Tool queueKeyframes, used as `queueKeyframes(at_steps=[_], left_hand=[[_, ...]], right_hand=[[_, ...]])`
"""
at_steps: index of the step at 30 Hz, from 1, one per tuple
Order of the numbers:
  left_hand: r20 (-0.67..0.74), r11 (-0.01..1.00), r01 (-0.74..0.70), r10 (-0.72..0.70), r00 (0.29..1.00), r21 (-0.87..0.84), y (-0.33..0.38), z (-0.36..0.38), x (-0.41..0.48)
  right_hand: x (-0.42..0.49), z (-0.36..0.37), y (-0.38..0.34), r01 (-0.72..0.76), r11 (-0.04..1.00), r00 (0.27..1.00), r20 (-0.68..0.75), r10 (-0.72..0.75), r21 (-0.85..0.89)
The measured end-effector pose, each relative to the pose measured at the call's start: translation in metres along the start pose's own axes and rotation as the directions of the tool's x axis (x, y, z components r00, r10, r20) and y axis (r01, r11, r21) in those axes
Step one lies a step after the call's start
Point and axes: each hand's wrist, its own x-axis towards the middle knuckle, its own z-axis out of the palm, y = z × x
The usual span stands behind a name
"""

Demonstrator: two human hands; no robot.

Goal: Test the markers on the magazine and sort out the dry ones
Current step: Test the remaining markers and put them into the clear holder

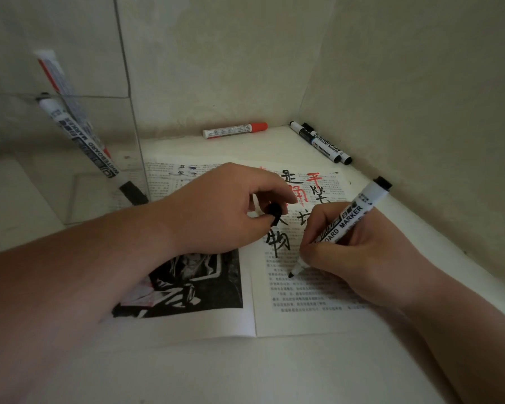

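**Black marker tip on the page**

Your right hand (359, 255) is wrapped around an uncapped black marker (344, 225), tip pressed to the right-hand page of the open magazine (303, 313), just below the big black and red test characters already scrawled there. Your left hand (228, 208) rests on the magazine's fold, fingers pinching the black cap (274, 210). Far side of the table, a red-capped marker (235, 130) lies by the wall; two black markers (321, 142) sit together in the far right corner. On the left, a clear container (41, 170) holds more markers (73, 123), leaning tilted inside it.
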Motion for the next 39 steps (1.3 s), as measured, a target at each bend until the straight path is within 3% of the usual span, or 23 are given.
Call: queueKeyframes(at_steps=[16, 19, 27, 33, 39], left_hand=[[0.021, 0.998, 0.066, -0.066, 0.998, -0.012, 0.005, 0.000, 0.002], [0.037, 0.995, 0.090, -0.089, 0.995, -0.030, 0.006, -0.001, 0.002], [0.045, 0.989, 0.124, -0.121, 0.992, -0.076, 0.006, -0.001, 0.003], [0.072, 0.991, 0.125, -0.122, 0.990, -0.046, 0.005, 0.000, 0.002], [0.054, 0.980, 0.193, -0.191, 0.980, -0.039, 0.008, -0.002, 0.003]], right_hand=[[-0.004, 0.001, -0.002, 0.038, 0.999, 0.995, 0.095, -0.037, -0.009], [-0.003, -0.001, -0.001, 0.035, 0.998, 0.999, 0.027, -0.037, 0.054], [-0.003, -0.006, 0.002, 0.050, 0.997, 0.998, 0.046, -0.047, -0.056], [0.015, -0.028, -0.004, 0.157, 0.981, 0.978, -0.155, -0.138, 0.116], [0.049, -0.052, -0.054, 0.086, 0.986, 0.996, 0.042, -0.081, -0.144]])
